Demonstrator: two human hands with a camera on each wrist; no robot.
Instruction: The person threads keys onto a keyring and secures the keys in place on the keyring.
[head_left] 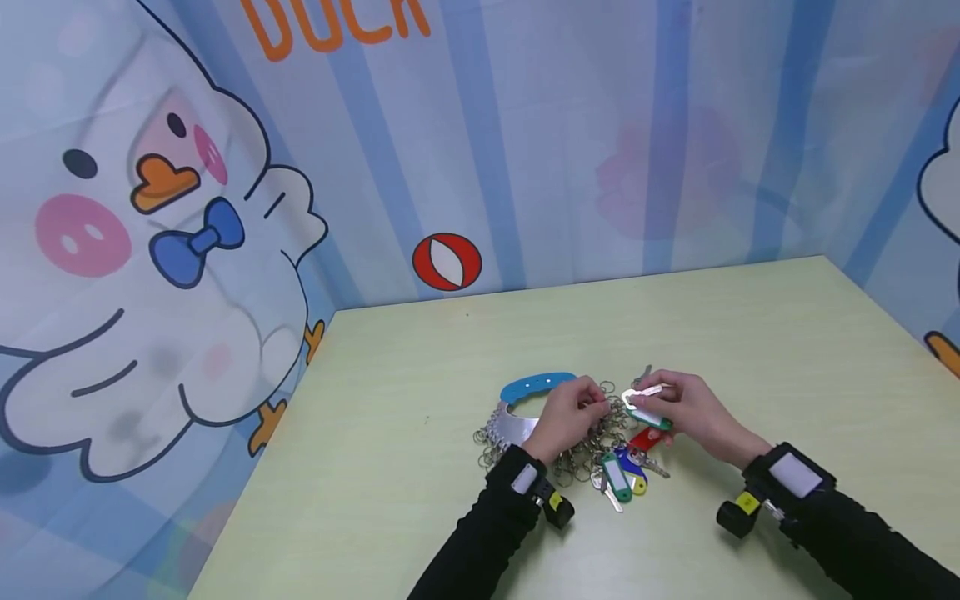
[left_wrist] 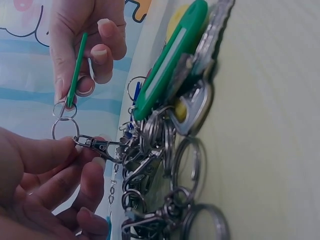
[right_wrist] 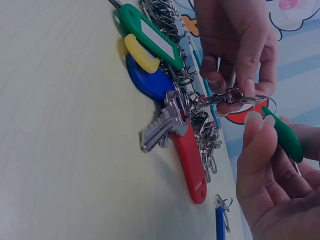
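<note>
My left hand (head_left: 567, 417) pinches a metal split ring (left_wrist: 65, 130) between thumb and fingers, beside a swivel clasp (left_wrist: 97, 145) joined to that ring. Across from it, my right hand (head_left: 692, 414) grips a green key tag (head_left: 651, 418), seen edge-on in the left wrist view. The tag's small ring (left_wrist: 58, 111) meets the split ring there, the two overlapping. Around my left hand is a key holder with a curved blue handle (head_left: 536, 386) and a silver plate (head_left: 516, 428), fringed with many clasps and rings.
Below the hands, tagged keys lie on the pale table (head_left: 390, 433): another green tag (head_left: 617, 477), a red tag (right_wrist: 190, 167), a blue tag (right_wrist: 147, 80) and a yellow tag (right_wrist: 141, 54). A duck-printed backdrop (head_left: 525, 167) stands behind the table's far edge.
</note>
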